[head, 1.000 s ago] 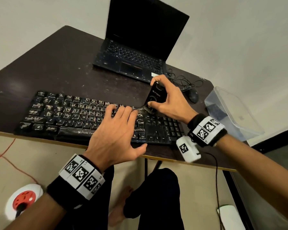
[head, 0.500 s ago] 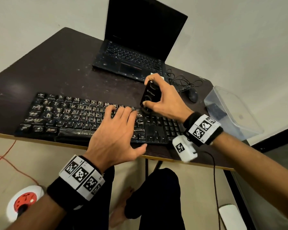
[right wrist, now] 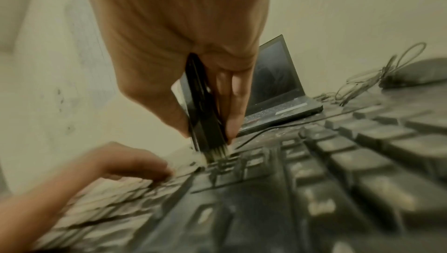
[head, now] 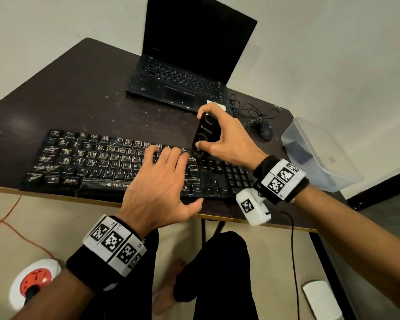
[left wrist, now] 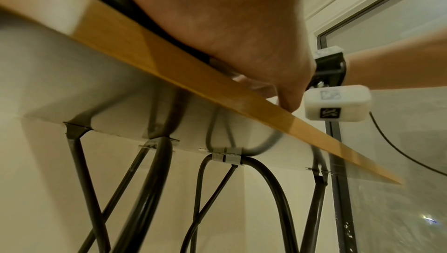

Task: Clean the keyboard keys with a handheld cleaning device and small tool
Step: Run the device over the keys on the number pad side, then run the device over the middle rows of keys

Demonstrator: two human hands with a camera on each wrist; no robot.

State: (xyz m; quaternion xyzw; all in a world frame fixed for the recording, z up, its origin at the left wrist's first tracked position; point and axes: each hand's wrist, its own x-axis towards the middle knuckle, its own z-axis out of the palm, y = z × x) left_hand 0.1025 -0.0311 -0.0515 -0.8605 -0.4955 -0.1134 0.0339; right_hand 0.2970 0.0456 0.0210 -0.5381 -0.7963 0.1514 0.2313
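A black keyboard point(head: 97, 162) streaked with white dust lies along the near edge of the dark table point(head: 79, 100). My right hand point(head: 224, 139) grips a black handheld cleaning device point(head: 204, 135) upright, its brush tip point(right wrist: 216, 153) down on the keys near the keyboard's right-centre top row. My left hand point(head: 162, 181) rests flat on the keys just left of the device, fingers straight and thumb over the front edge. In the left wrist view only the palm point(left wrist: 229, 27) and the table edge point(left wrist: 169, 62) show. No small tool is visible.
A black laptop point(head: 185, 72) stands open at the back. A black mouse point(head: 264, 131) with tangled cable lies right of it. A clear plastic box point(head: 319, 153) sits at the table's right end. On the floor are a red-and-white socket point(head: 34, 280) and an orange cord.
The right hand has slid the cleaning device slightly left along the top of the keyboard. The left hand has stayed flat on the keys.
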